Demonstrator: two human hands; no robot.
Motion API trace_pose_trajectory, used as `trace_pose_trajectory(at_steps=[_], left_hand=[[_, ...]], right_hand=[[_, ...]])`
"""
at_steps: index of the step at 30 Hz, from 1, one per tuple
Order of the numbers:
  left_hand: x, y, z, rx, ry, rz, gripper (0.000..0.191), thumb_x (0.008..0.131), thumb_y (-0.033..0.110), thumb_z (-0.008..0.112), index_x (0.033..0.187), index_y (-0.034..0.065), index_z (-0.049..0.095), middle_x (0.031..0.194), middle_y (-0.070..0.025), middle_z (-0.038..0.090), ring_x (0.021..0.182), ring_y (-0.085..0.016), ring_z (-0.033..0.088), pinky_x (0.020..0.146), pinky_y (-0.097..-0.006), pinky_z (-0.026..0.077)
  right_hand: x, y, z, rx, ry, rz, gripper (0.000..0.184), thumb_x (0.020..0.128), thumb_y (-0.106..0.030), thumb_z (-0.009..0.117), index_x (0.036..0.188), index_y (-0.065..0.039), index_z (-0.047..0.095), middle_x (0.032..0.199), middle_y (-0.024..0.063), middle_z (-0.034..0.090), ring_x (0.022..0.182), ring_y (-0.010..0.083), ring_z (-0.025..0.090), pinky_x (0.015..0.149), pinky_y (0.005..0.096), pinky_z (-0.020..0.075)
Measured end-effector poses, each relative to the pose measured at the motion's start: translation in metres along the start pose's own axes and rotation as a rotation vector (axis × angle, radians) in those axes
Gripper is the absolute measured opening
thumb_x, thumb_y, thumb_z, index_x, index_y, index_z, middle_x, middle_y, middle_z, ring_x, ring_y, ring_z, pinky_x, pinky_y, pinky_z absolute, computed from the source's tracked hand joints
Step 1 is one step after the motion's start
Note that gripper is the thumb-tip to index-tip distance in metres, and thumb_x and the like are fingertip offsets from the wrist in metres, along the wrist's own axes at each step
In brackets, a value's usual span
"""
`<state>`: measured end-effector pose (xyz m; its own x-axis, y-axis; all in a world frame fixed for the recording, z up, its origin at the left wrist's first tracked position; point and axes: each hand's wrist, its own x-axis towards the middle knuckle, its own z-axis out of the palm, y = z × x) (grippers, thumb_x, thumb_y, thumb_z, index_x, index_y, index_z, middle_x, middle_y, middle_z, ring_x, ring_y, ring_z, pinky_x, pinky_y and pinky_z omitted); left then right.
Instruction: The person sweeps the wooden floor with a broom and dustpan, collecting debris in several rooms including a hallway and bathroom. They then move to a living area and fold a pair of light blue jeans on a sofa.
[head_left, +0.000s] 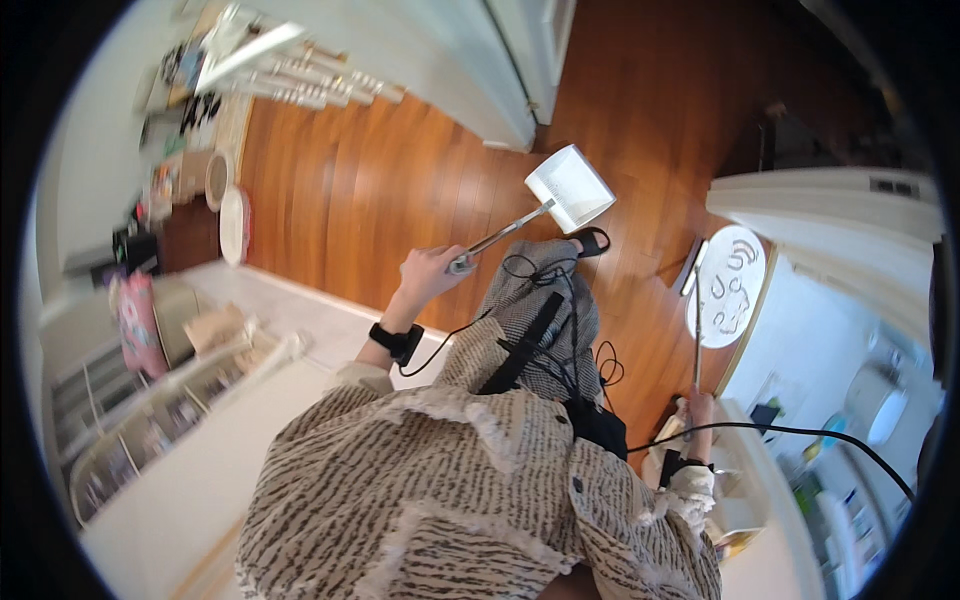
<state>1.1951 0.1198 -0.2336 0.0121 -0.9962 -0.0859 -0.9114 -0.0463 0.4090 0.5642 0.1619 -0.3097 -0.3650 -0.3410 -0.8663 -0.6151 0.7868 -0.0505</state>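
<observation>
My left hand (435, 271) is closed around the metal handle of a white long-handled dustpan (571, 189). The pan lies over the wood floor just ahead of my black sandal (592, 242), its handle slanting back towards me. At the right, my right hand (701, 405) grips the end of a long thin pole (698, 330). The pole runs forward over a white oval mat (727, 286) to a narrow white broom head (694, 268) with a dark edge, beside the mat. Black straps circle both my wrists.
Black cables (787, 429) hang about my body and legs. A white door (525, 75) stands ahead, with a wall end (817, 195) to the right. Left are shelf bins (142, 442), a pink rolled item (141, 324) and a round basket (219, 180). A doorway beside the mat shows a pale room.
</observation>
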Motion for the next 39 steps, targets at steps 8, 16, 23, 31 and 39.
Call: trace_pose_trajectory(at_steps=[8,16,23,31,39], left_hand=[[-0.102,0.039,-0.008,-0.061,0.051,-0.604,0.023,0.061,0.021,0.073,0.075,0.0118,0.057,0.056,-0.0081,0.055,0.053,-0.025,0.056,0.046,-0.033,0.044],[-0.165,0.084,-0.007,0.082,0.143,-0.975,0.024,0.064,0.022,0.072,0.07,0.0092,0.052,0.057,-0.0101,0.054,0.052,-0.03,0.053,0.046,-0.0345,0.042],[-0.184,0.107,-0.002,0.188,0.185,-1.075,0.023,0.064,0.022,0.072,0.07,0.0085,0.054,0.057,-0.0116,0.055,0.05,-0.03,0.053,0.045,-0.035,0.042],[-0.188,0.117,-0.023,0.289,0.204,-1.239,0.025,0.065,0.024,0.071,0.07,0.007,0.053,0.054,-0.0124,0.054,0.049,-0.031,0.054,0.046,-0.0355,0.043],[-0.196,0.123,-0.036,0.253,0.37,-1.359,0.028,0.069,0.024,0.07,0.067,0.0052,0.049,0.053,-0.0117,0.052,0.046,-0.03,0.048,0.045,-0.0339,0.04]], right_hand=[[0.112,-0.089,0.025,0.644,-0.841,-0.122,0.024,0.09,-0.024,0.043,0.093,-0.003,0.054,0.064,0.0006,0.052,0.055,0.0109,0.048,0.05,0.0254,0.0414],[0.105,-0.217,0.055,0.29,-0.885,0.021,0.021,0.085,-0.02,0.049,0.071,-0.005,0.05,0.054,0.005,0.048,0.047,0.0166,0.047,0.044,0.0299,0.0384],[0.109,-0.275,0.097,-0.196,-0.779,0.256,0.015,0.08,-0.009,0.049,0.066,-0.006,0.047,0.052,0.0056,0.045,0.045,0.0209,0.045,0.042,0.0326,0.0366],[0.124,-0.307,0.157,-0.187,-0.872,0.214,0.008,0.064,0.0,0.048,0.068,-0.006,0.045,0.06,0.007,0.045,0.051,0.0219,0.044,0.042,0.0313,0.0327],[0.063,-0.348,0.191,-0.068,-0.992,0.232,0.016,0.084,-0.008,0.046,0.068,-0.005,0.045,0.048,0.0048,0.041,0.04,0.0185,0.04,0.038,0.0316,0.0342]])
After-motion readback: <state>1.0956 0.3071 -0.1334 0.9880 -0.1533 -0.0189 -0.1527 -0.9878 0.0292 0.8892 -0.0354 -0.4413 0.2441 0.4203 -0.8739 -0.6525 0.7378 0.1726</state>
